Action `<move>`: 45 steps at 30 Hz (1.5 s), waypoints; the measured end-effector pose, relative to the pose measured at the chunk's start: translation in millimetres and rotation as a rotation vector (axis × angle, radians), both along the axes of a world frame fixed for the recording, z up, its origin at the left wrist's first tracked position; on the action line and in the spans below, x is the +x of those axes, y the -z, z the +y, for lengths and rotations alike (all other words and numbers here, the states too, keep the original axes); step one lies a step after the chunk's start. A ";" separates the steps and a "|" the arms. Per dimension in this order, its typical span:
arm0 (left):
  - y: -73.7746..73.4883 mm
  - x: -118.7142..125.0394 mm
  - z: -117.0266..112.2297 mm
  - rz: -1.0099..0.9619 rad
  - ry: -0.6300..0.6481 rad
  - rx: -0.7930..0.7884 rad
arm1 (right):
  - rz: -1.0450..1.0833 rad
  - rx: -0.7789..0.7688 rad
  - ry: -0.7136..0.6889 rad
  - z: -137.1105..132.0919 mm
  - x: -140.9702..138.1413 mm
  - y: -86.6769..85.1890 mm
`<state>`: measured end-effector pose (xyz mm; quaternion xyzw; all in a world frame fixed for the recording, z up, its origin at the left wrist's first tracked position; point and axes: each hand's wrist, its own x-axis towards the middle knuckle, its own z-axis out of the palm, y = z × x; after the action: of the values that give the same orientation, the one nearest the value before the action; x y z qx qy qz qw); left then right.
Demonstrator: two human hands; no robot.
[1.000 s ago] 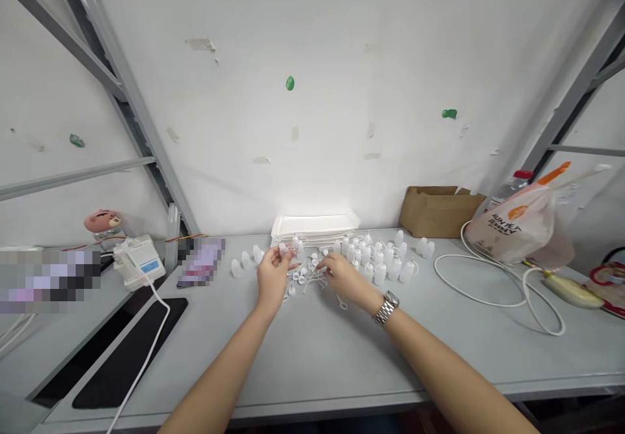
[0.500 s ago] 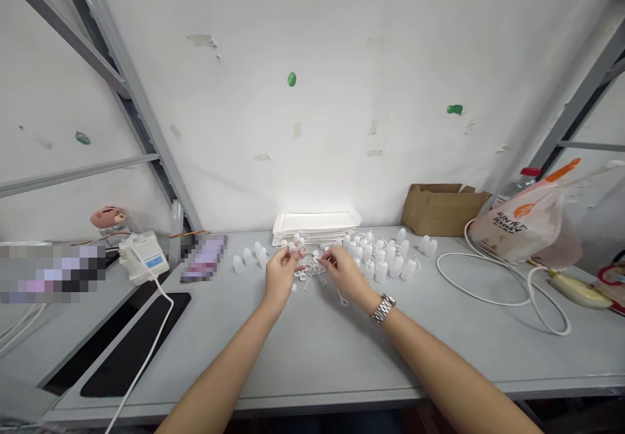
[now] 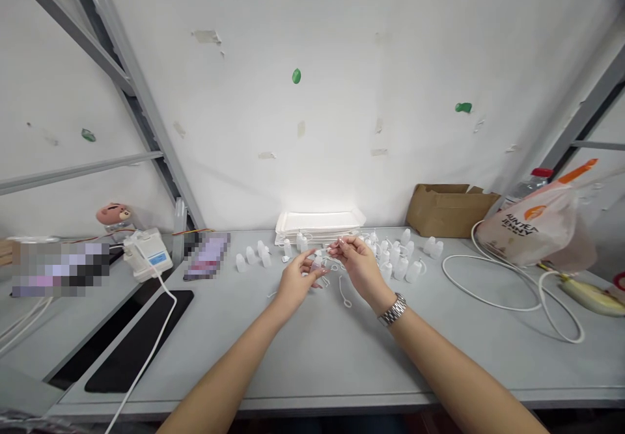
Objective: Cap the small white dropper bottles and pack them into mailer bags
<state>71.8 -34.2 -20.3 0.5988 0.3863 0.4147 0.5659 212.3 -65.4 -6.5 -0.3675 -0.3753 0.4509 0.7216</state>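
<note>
My left hand (image 3: 296,282) is raised a little above the grey table (image 3: 312,349), its fingers curled round a small translucent bottle (image 3: 316,265). My right hand (image 3: 359,266), with a metal watch at the wrist, pinches a small white cap with a loop just above that bottle. Both hands meet over a scatter of loose white caps and loops (image 3: 344,294). Several small white bottles (image 3: 400,261) stand behind the right hand, and a few more bottles (image 3: 251,256) stand to the left.
A stack of white trays (image 3: 318,224) lies against the wall. A cardboard box (image 3: 449,209), a plastic bag (image 3: 534,226) and a coiled white cable (image 3: 512,284) are at the right. At the left are a black mat (image 3: 137,346), a white device (image 3: 146,258) and a metal rack post.
Both hands have lifted off the pile and come together. The right hand has risen with a cap towards the bottle in the left hand. The camera has shifted slightly.
</note>
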 end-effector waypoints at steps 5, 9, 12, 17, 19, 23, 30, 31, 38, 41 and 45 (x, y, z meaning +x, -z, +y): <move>0.2 -0.2 0.0 -0.004 -0.004 0.030 | 0.018 -0.017 -0.074 -3.3 -4.4 -1.4; -1.9 -1.6 -0.4 0.033 0.009 0.080 | 0.019 -0.015 -0.123 -4.8 -7.9 -1.2; -3.7 -2.0 -1.2 0.050 0.020 0.121 | 0.013 -0.011 -0.124 -5.1 -8.8 -1.5; -0.6 -2.1 -0.7 0.069 0.000 0.126 | -0.040 -0.026 -0.105 -5.8 -8.2 -2.2; 2.3 -3.0 -0.1 0.108 -0.022 0.165 | -0.062 -0.043 -0.091 -6.0 -7.4 -2.2; 7.7 -5.7 0.0 0.230 -0.116 0.431 | -0.172 -0.087 -0.045 -5.9 -5.7 -1.8; 18.5 -2.8 -0.9 0.332 -0.167 0.573 | -0.526 -0.138 0.100 -5.4 -10.6 5.4; 20.0 -1.9 -1.3 0.335 -0.171 0.571 | -0.542 -0.142 0.098 -5.4 -11.6 6.7; 18.5 1.7 -7.4 0.314 -0.181 0.476 | -0.528 -0.151 0.083 -5.7 -14.6 9.0; 16.1 1.3 -9.3 0.301 -0.183 0.408 | -0.537 -0.138 0.089 -5.5 -15.1 10.0; 14.1 1.2 -12.0 0.267 -0.211 0.393 | -0.475 -0.149 0.061 -5.2 -15.5 10.4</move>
<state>73.0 -46.2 -34.4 0.7030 0.4302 0.4557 0.3362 196.7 -70.6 -16.8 -0.5263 -0.4890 0.3564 0.5974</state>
